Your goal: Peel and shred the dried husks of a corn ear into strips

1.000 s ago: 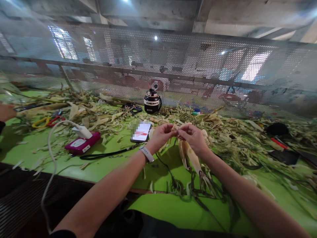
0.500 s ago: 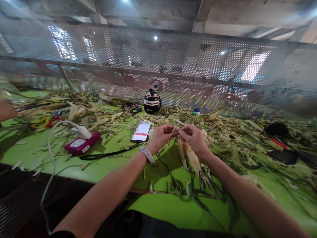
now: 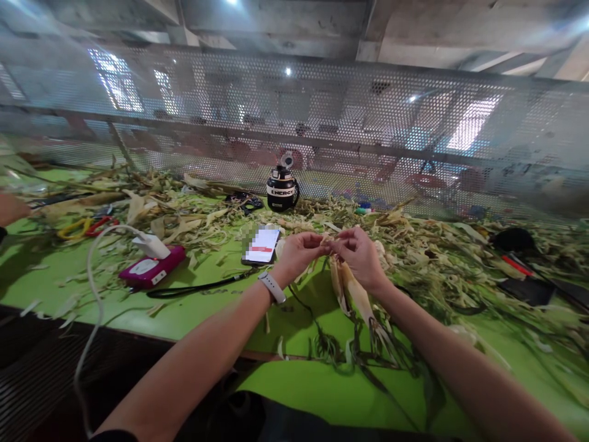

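Close together over the green table (image 3: pixel 301 328), my left hand (image 3: pixel 299 252) and my right hand (image 3: pixel 361 258) pinch a small pale piece of corn husk (image 3: pixel 327 237) between thumbs and fingertips. Both hands are closed, and the fingers cover part of the piece. Longer yellowish corn husks (image 3: pixel 359 296) with dark, shredded ends extend below my right hand; whether they join the pinched piece I cannot tell. Left of my left hand lies a phone (image 3: pixel 263 244) with a lit screen.
Loose husk strips (image 3: pixel 442 245) are strewn across the table. A black jug marked ENERGY (image 3: pixel 281 191) stands at the back before a perforated screen (image 3: pixel 331 135). To the left are a purple power bank (image 3: pixel 151 267) with a white cable, scissors (image 3: pixel 76 229) and another person's hand (image 3: pixel 11 210).
My right hand's fingers have shifted slightly at the pinched husk. The other person's hand at the left edge has moved a little. Everything else looks the same.
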Available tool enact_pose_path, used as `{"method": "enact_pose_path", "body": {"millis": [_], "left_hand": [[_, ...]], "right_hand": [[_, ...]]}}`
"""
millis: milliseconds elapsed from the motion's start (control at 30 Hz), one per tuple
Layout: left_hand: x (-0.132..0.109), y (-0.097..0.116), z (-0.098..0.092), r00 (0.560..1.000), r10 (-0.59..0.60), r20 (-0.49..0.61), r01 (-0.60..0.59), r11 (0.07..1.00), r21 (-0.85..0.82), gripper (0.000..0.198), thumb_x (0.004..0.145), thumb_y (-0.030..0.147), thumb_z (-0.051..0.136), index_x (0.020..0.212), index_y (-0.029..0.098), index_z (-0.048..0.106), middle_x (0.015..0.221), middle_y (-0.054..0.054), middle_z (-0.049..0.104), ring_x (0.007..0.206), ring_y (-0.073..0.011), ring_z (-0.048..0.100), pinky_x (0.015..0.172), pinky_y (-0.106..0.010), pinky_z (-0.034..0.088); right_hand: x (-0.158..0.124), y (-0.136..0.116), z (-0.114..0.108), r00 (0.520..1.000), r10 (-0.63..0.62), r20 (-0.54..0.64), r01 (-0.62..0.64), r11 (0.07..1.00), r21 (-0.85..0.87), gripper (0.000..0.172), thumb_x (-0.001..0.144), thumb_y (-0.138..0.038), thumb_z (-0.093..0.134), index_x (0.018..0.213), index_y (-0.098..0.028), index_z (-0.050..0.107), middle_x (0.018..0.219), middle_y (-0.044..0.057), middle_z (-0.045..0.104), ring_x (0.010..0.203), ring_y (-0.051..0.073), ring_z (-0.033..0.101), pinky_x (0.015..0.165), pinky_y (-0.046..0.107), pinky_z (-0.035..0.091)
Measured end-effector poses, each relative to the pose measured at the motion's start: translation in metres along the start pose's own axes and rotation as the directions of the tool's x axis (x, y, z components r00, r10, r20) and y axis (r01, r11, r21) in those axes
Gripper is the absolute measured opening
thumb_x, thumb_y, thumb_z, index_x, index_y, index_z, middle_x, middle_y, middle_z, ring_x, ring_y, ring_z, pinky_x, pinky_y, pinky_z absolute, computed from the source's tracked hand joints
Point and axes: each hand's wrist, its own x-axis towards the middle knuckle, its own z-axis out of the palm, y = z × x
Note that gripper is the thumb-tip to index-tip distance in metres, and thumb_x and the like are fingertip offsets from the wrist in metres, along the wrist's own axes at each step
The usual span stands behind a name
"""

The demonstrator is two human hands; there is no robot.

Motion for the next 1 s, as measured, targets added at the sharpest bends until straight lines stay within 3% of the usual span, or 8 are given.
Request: {"method": "enact_pose_path", "body": {"millis": [167, 333, 433, 533, 633, 733, 867, 1000], "left_hand": [[-0.005, 0.005, 0.002, 0.981, 0.165, 0.107, -0.189, 0.937, 0.292, 0.025, 0.063, 0.034, 0.074, 0.074, 0.013, 0.064, 0.07, -0.003, 0.068, 0.067, -0.0141, 0.062, 0.067, -0.026, 0.049], [-0.005, 0.007, 0.0, 0.931, 0.325, 0.166, -0.364, 0.779, 0.511, 0.019, 0.077, 0.03, 0.061, 0.087, 0.014, 0.064, 0.079, -0.005, 0.067, 0.072, -0.0139, 0.06, 0.067, -0.025, 0.047], [-0.006, 0.008, 0.0, 0.907, 0.349, 0.237, -0.42, 0.696, 0.583, 0.016, 0.08, 0.027, 0.057, 0.088, 0.014, 0.063, 0.078, -0.004, 0.066, 0.071, -0.0135, 0.058, 0.067, -0.024, 0.046], [-0.008, 0.009, 0.002, 0.901, 0.321, 0.292, -0.434, 0.664, 0.609, 0.015, 0.08, 0.025, 0.056, 0.086, 0.012, 0.063, 0.078, -0.005, 0.064, 0.071, -0.0135, 0.057, 0.068, -0.024, 0.045], [-0.008, 0.009, 0.002, 0.916, 0.243, 0.32, -0.394, 0.704, 0.591, 0.017, 0.079, 0.025, 0.057, 0.086, 0.012, 0.064, 0.081, -0.006, 0.064, 0.074, -0.0138, 0.056, 0.07, -0.025, 0.044], [-0.007, 0.009, 0.001, 0.93, 0.112, 0.35, -0.293, 0.802, 0.521, 0.02, 0.077, 0.029, 0.059, 0.085, 0.012, 0.064, 0.08, -0.005, 0.064, 0.073, -0.0135, 0.055, 0.069, -0.024, 0.044], [-0.009, 0.01, 0.002, 0.89, -0.119, 0.439, -0.048, 0.935, 0.351, 0.021, 0.076, 0.032, 0.058, 0.081, 0.013, 0.064, 0.067, -0.001, 0.06, 0.063, -0.0115, 0.053, 0.063, -0.024, 0.044], [-0.014, 0.015, 0.004, 0.862, -0.216, 0.458, 0.098, 0.958, 0.269, 0.018, 0.072, 0.029, 0.059, 0.078, 0.013, 0.066, 0.06, 0.0, 0.057, 0.054, -0.0094, 0.05, 0.054, -0.022, 0.039]], "right_hand": [[0.0, -0.002, 0.0, 0.997, -0.041, -0.063, 0.041, 0.999, 0.0, 0.041, 0.062, -0.042, 0.074, 0.083, -0.022, 0.045, 0.071, -0.003, 0.055, 0.052, 0.011, 0.055, 0.044, 0.023, 0.045], [-0.001, -0.011, 0.001, 0.991, 0.126, 0.04, -0.127, 0.992, 0.01, 0.031, 0.068, -0.042, 0.066, 0.083, -0.019, 0.052, 0.069, -0.002, 0.058, 0.05, 0.011, 0.056, 0.042, 0.022, 0.044], [0.001, -0.011, -0.001, 0.98, 0.193, 0.044, -0.194, 0.981, 0.007, 0.029, 0.07, -0.046, 0.061, 0.076, -0.019, 0.053, 0.058, -0.004, 0.055, 0.044, 0.01, 0.05, 0.04, 0.022, 0.04], [0.005, -0.006, -0.006, 0.99, 0.131, 0.046, -0.125, 0.987, -0.106, 0.031, 0.069, -0.048, 0.061, 0.066, -0.018, 0.055, 0.053, -0.004, 0.051, 0.044, 0.009, 0.045, 0.042, 0.022, 0.036], [0.01, -0.001, -0.011, 0.999, 0.03, 0.019, -0.025, 0.975, -0.22, 0.03, 0.066, -0.046, 0.064, 0.061, -0.016, 0.06, 0.054, -0.003, 0.053, 0.05, 0.01, 0.045, 0.048, 0.023, 0.035], [0.012, 0.0, -0.012, 0.999, 0.039, -0.002, -0.038, 0.98, -0.196, 0.03, 0.064, -0.045, 0.066, 0.06, -0.016, 0.062, 0.054, -0.002, 0.054, 0.052, 0.01, 0.045, 0.051, 0.023, 0.034], [0.01, -0.005, -0.008, 0.997, 0.069, -0.024, -0.071, 0.995, -0.077, 0.028, 0.065, -0.044, 0.066, 0.06, -0.017, 0.06, 0.053, -0.003, 0.051, 0.051, 0.009, 0.042, 0.049, 0.023, 0.033], [0.008, -0.006, -0.007, 0.99, 0.135, -0.035, -0.133, 0.99, 0.054, 0.033, 0.065, -0.05, 0.065, 0.062, -0.019, 0.054, 0.046, -0.007, 0.042, 0.041, 0.007, 0.032, 0.039, 0.022, 0.025]]}}
